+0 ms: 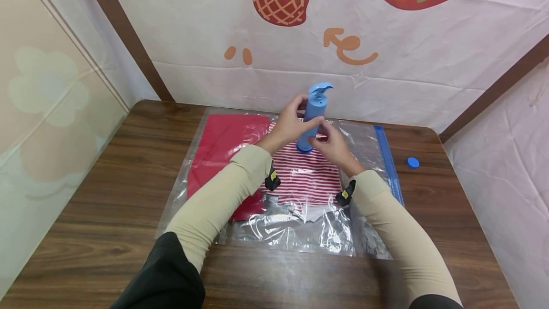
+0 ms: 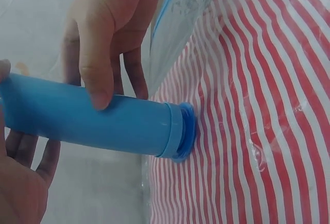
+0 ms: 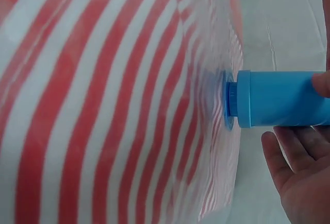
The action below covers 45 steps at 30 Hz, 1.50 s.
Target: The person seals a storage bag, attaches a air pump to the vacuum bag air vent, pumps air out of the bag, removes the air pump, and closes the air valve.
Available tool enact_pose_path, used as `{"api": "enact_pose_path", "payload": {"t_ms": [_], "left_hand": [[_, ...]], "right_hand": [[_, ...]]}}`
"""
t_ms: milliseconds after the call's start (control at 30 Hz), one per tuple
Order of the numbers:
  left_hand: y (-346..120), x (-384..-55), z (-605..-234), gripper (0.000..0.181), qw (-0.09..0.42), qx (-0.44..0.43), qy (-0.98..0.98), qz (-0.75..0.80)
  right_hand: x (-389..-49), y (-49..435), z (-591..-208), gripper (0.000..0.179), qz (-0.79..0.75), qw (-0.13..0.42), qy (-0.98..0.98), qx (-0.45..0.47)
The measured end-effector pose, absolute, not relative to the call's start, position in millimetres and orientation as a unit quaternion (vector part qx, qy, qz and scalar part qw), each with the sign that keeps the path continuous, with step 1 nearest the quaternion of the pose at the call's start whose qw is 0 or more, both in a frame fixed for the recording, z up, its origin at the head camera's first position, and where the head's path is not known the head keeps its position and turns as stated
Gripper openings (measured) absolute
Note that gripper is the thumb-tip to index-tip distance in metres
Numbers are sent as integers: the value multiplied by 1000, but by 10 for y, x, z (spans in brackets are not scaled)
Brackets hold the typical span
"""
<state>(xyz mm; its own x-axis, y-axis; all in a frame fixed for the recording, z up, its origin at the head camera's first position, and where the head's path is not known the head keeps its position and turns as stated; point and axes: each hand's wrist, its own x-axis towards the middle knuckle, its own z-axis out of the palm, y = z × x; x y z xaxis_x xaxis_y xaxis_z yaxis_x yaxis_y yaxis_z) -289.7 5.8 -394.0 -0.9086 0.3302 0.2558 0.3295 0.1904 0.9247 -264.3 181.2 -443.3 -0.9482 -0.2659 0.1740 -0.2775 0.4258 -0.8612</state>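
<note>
A light-blue hand pump (image 1: 315, 108) stands nearly upright, its base on a round blue valve (image 2: 188, 131) in a clear plastic bag (image 1: 366, 132). Red-and-white striped cloth (image 1: 306, 175) lies inside the bag under it, and plain red cloth (image 1: 214, 156) lies to the left. My left hand (image 1: 288, 125) holds the pump's body from the left, its thumb across the front. From the right, my right hand (image 1: 336, 149) grips the pump lower down, thumb on the near side and fingers behind. The pump partly hides the fingers of both hands.
A small round blue cap (image 1: 413, 162) lies on the wooden table (image 1: 107, 180), right of the bag. A blue zip strip (image 1: 389, 163) runs along the bag's right edge. Printed fabric (image 1: 193, 37) hangs behind the table and at both sides.
</note>
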Motion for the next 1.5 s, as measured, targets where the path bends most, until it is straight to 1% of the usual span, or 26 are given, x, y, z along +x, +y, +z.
{"api": "enact_pose_path", "payload": {"t_ms": [167,433,667,733,867,1000,1233,1500], "left_hand": [[67,-2894,-3948,69,-4,215,769,602],[53,-2893,-3942,60,-8,214,773,598],[51,-2891,-3944,69,-7,211,772,599],[49,-2887,-3945,69,-6,211,770,602],[42,-2884,-3946,61,-4,211,775,595],[35,-2884,-3942,59,-5,213,779,590],[45,-2871,-3941,74,7,209,777,594],[44,-2872,-3940,61,8,208,781,589]], "right_hand": [[-2633,1799,-4424,56,498,-3,-856,139],[-2637,1780,-4412,59,501,-4,-852,150],[-2637,1775,-4422,56,503,-2,-853,138],[-2635,1776,-4427,56,502,1,-854,136],[-2639,1782,-4434,58,503,7,-851,149],[-2638,1783,-4425,56,505,14,-848,162],[-2632,1775,-4424,52,501,17,-854,138],[-2640,1797,-4396,59,516,15,-842,159]]}}
